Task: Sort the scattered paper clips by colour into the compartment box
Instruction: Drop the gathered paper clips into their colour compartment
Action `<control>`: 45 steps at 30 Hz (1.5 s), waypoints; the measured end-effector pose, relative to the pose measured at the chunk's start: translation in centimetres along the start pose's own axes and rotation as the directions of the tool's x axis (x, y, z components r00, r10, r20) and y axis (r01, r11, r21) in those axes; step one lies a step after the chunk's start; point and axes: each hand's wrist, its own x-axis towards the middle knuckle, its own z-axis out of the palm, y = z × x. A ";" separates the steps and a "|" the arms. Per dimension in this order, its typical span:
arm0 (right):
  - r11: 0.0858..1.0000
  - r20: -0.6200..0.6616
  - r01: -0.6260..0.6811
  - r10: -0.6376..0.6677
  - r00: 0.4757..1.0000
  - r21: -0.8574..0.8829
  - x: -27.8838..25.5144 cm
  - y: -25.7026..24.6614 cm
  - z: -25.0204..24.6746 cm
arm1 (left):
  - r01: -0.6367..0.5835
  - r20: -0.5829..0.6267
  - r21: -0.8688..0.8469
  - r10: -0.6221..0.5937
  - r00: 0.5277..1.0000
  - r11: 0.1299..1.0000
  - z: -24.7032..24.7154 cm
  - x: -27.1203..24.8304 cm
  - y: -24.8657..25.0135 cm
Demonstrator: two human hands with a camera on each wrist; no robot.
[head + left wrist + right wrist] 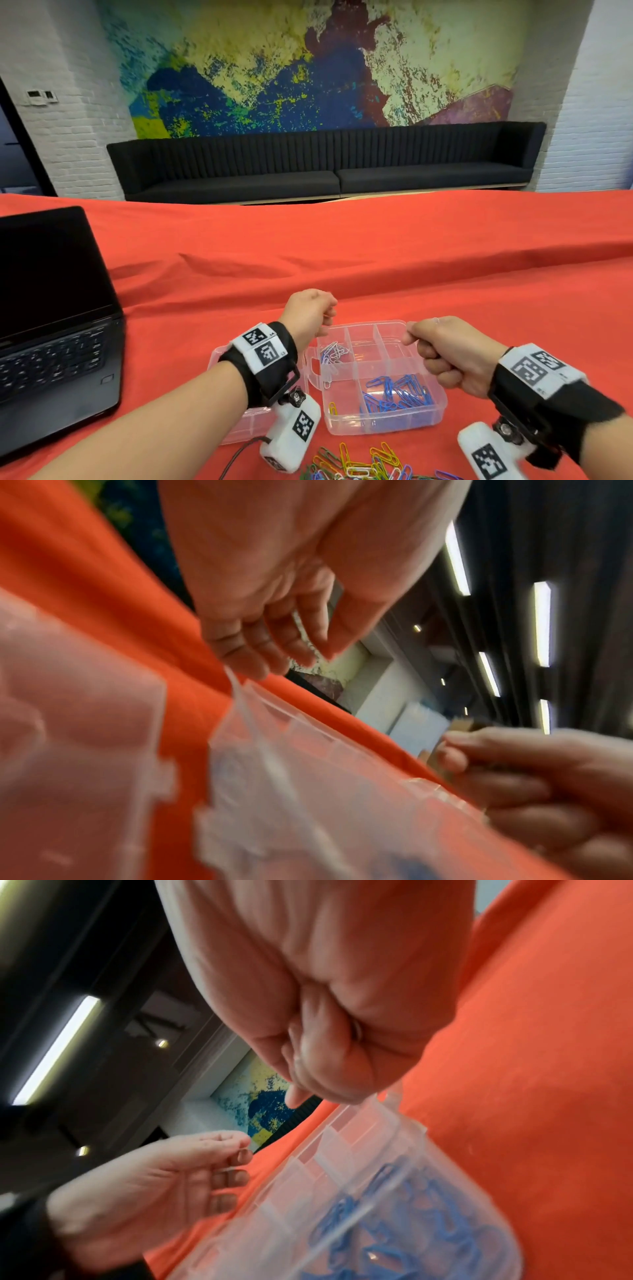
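So your left hand (pixel 310 313) hangs loosely curled and empty, right hand (pixel 445 353) fisted over the compartment box (pixel 376 377), probably dropping clips; can't tell what it holds.

Beyond the compartment box (pixel 383 404) the red-covered desk (pixel 376 246) lies open all the way to its far edge, crossed only by low folds in the cloth. To my left the open laptop (pixel 51 308) stands upright, its screen a wall on that side. The box's open lid (pixel 236 425) lies flat against the box, under my left forearm. My left hand (pixel 310 313) hovers at the box's far left corner and my right hand (pixel 445 353) over its right rim, leaving the middle compartments reachable from above. The loose paper clips (pixel 363 462) crowd the near edge between my wrists.
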 end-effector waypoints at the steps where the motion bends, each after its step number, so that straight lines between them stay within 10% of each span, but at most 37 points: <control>1: 0.999 -0.002 0.015 -0.015 1.000 -0.038 0.0 0.0 0.1 | -0.058 0.042 0.202 0.050 0.998 0.978 -0.4 0.2 0.2; 6: 0.937 0.033 0.080 -0.073 0.997 -0.341 -0.4 0.3 0.1 | -0.326 0.343 0.910 -0.023 0.939 0.257 -0.8 0.7 1.9; 12: 0.710 0.091 0.165 -0.141 0.986 -0.684 -0.8 -0.3 0.1 | -0.319 0.298 0.946 -0.251 0.921 -0.047 0.8 2.3 1.2; 24: 0.566 0.171 0.268 -0.219 0.961 -0.780 0.0 0.9 -0.2 | -0.211 0.204 0.977 -0.264 0.943 -0.001 1.3 3.0 0.0; 34: 0.598 0.179 0.282 -0.226 0.957 -0.750 -0.7 0.5 -0.1 | -0.168 0.219 0.957 -0.210 0.953 0.236 -0.8 3.1 2.3; 45: 0.579 0.172 0.283 -0.239 0.956 -0.764 -0.3 0.9 -0.1 | -0.269 0.289 0.953 -0.156 0.945 0.137 0.5 2.3 1.0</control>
